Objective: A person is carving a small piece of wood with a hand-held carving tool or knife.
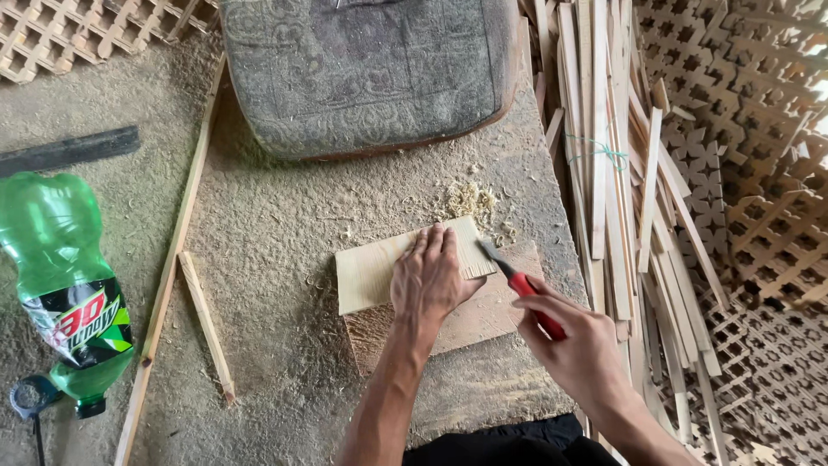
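Hands work close together: left hand (429, 278) flat, fingers spread, pinning the pale wood sheet (373, 271); right hand (576, 349) clenched round a red-handled knife (520, 283), blade at the sheet's right edge

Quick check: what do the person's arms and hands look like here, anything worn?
Both forearms are bare, no sleeves in view. The left hand and right hand wear no gloves; no rings, watch or wristbands are visible. Dark clothing shows at the bottom edge.
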